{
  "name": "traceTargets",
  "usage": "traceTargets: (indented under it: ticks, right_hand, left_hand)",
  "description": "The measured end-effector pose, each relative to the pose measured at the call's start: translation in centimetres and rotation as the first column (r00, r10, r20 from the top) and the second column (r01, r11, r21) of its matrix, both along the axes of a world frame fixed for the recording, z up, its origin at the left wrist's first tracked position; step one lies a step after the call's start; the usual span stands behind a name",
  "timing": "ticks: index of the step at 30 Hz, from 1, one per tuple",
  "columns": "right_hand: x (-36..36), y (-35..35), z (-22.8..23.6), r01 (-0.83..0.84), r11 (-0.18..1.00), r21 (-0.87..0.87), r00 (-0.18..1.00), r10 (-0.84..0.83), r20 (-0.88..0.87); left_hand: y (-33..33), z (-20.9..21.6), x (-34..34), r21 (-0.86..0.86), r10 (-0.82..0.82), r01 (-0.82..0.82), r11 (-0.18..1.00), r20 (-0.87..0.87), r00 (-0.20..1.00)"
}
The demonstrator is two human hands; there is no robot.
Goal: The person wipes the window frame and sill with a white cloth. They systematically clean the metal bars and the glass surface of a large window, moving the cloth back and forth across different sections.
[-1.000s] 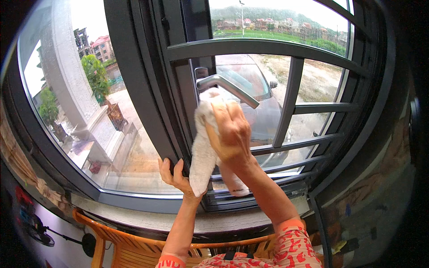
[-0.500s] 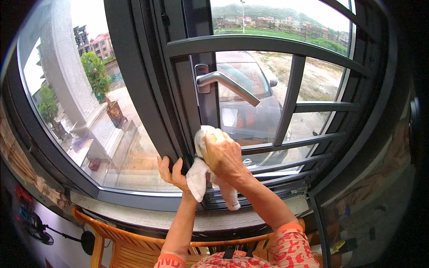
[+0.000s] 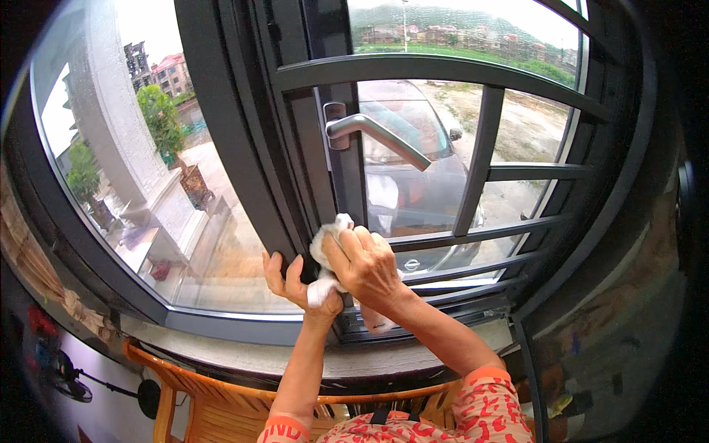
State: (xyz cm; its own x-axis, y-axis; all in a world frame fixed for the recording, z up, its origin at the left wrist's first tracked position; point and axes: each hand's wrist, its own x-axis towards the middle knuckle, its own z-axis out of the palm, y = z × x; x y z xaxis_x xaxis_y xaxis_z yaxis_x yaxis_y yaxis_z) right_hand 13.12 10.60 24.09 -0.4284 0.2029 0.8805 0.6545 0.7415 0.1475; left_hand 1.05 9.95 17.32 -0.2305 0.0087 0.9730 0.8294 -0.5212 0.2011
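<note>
My right hand (image 3: 367,269) is closed round a bunched white cloth (image 3: 326,247) and presses it against the dark metal window frame (image 3: 251,148), low on the upright post. One loose fold lies over my left wrist area, and another end hangs below my right hand. To the left, my left hand (image 3: 297,286) grips the edge of the same post, two fingertips showing against it; its thumb and palm are partly hidden by the cloth. Above both hands, a silver lever handle (image 3: 384,140) slants down to the right from its plate on the post.
Dark grey bars (image 3: 473,235) cross the opening on the right. A pale stone sill (image 3: 244,356) runs below the frame, with an orange-brown wooden bench (image 3: 214,417) under it. Outside, a dark car (image 3: 425,184) stands behind the bars. A black fan (image 3: 70,376) is at lower left.
My right hand has slid a little down the post with the cloth. The cloth's loose ends have drawn up and bunched. My left hand keeps nearly the same place.
</note>
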Motion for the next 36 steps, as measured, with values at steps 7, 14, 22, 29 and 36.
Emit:
traceTargets:
  ticks: [7, 14, 22, 29, 36]
  right_hand:
    - [2.1, -1.0, 0.3, 0.118, 0.992, -0.054, 0.985, -0.11, 0.132]
    - [2.3, 0.4, -0.3, 0.24, 0.966, -0.096, 0.971, -0.237, 0.04]
    - [3.2, -0.5, -2.6, 0.21, 0.971, -0.11, 0.973, -0.219, -0.075]
    - [7.8, 0.0, -5.1, 0.332, 0.941, -0.065, 0.926, -0.339, -0.169]
    - [11.3, -1.1, -7.0, 0.363, 0.931, 0.034, 0.864, -0.322, -0.387]
  left_hand:
    - [-0.3, 0.0, -0.1, -0.011, 0.021, -0.021, 1.0, -0.001, 1.0]
    - [0.3, -0.1, 0.2, -0.021, 0.049, -0.049, 0.999, -0.003, 0.999]
    - [-0.3, 0.8, 0.1, -0.054, 0.1, -0.103, 0.993, -0.063, 0.993]
    - [-0.1, -0.7, -0.5, -0.063, 0.167, -0.174, 0.983, -0.108, 0.98]
    - [0.3, -0.1, -0.5, -0.011, 0.191, -0.192, 0.981, -0.05, 0.98]
